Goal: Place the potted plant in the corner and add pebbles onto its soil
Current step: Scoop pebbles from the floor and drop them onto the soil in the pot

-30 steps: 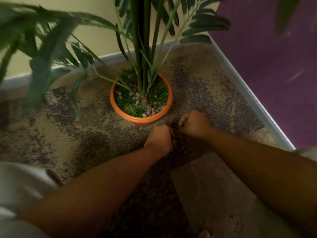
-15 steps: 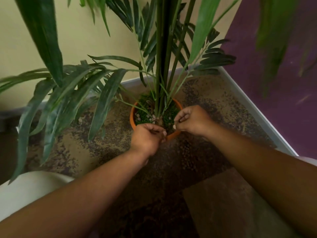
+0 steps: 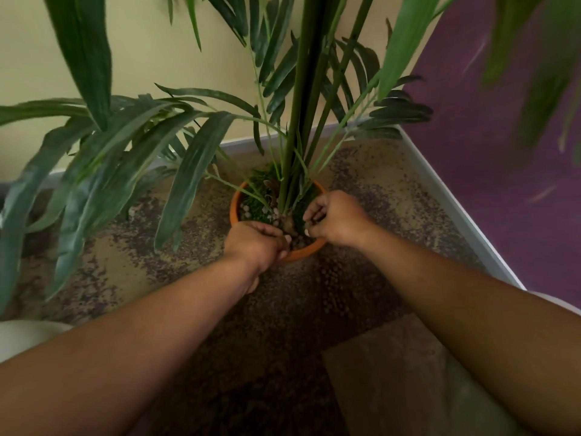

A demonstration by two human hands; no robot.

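Observation:
An orange pot (image 3: 235, 212) with a tall palm-like plant (image 3: 298, 127) stands on the floor in the corner where the yellow and purple walls meet. Green moss and several pale pebbles (image 3: 274, 213) lie on its soil. My left hand (image 3: 256, 245) hovers over the pot's near rim, fingers curled shut, its contents hidden. My right hand (image 3: 334, 217) is over the pot's right side, fingers bent together around small dark bits that I cannot make out clearly.
The speckled brown and tan floor (image 3: 361, 278) spreads around the pot. A pale baseboard (image 3: 456, 209) runs along both walls. Long drooping leaves (image 3: 125, 171) hang low at the left. Light fabric (image 3: 25, 335) shows at the lower left edge.
Both hands rose from the floor in front of the pot to above its soil. The view lifted, so more leaves and wall show.

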